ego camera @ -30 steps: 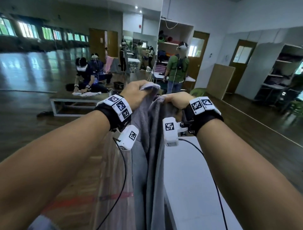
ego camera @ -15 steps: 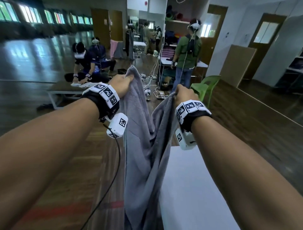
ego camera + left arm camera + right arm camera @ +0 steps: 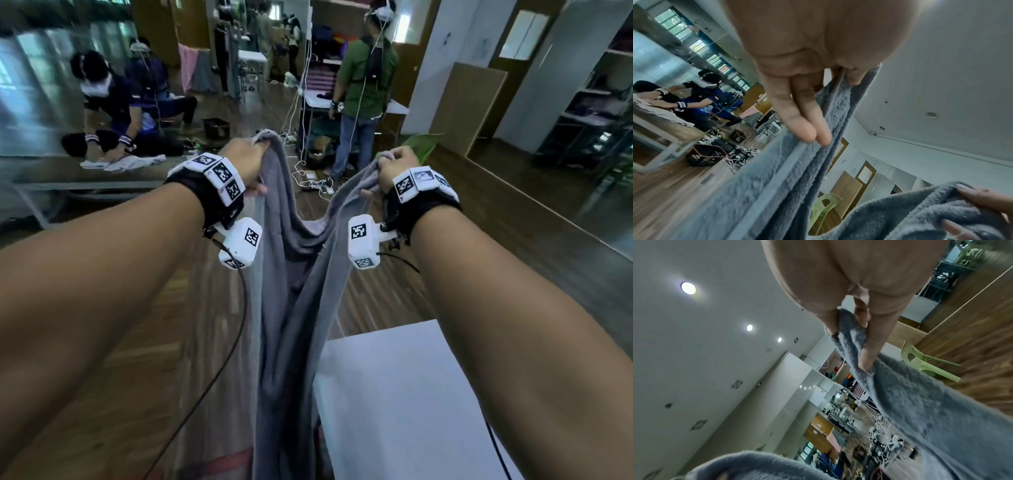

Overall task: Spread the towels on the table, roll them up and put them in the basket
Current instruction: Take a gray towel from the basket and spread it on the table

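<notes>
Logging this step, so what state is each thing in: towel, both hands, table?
grey towel: held up by its top edge, hanging, sagging between the hands, not yet spread
left hand: grips towel edge
right hand: grips towel edge
white table: bare where visible

- A dark brown wooden plank floor [image 3: 513,212] runs through the whole room.
- A large mirrored wall [image 3: 41,85] on the left reflects what seem to be windows, though blur hides detail.
- A white ceiling [image 3: 694,353] carries round recessed lights [image 3: 688,287].
- Brown wooden doors [image 3: 527,37] with glass panes sit in the right wall.
- A pale green plastic chair [image 3: 925,363] stands on the floor.
- A low wooden bench with a white frame [image 3: 68,185] stands at the left.
- White cables [image 3: 318,185] lie tangled on the floor.
</notes>
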